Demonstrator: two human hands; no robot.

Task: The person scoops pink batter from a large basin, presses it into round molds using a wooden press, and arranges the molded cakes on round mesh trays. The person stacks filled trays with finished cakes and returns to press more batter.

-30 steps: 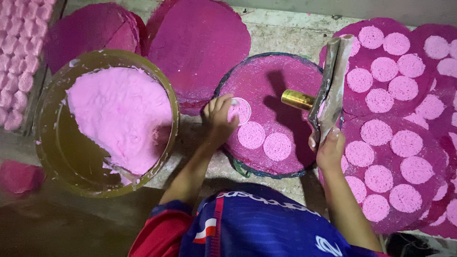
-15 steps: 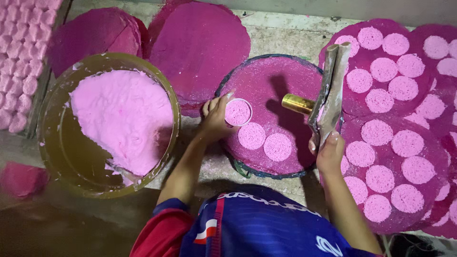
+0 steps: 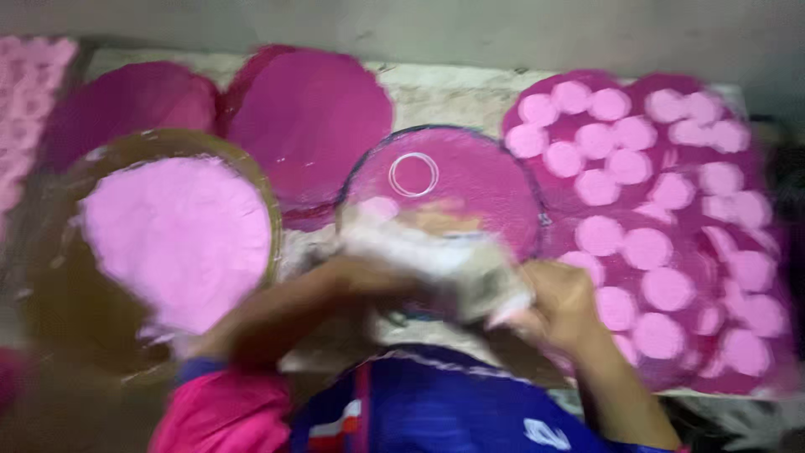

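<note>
one ring mould (image 3: 413, 174) on the pink tray (image 3: 495, 180), beyond both hands' grip

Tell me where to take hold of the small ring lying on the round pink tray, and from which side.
Pinch the ring by its thin rim from straight above. It lies flat and alone on the upper part of the tray, clear of both blurred hands nearer the person, so its whole rim looks reachable.

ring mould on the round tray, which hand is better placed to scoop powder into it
Probably left: the left hand lies nearer the bowl of pink powder, while the right hand grips the pale flat tool. Blur hides the left fingers.
</note>
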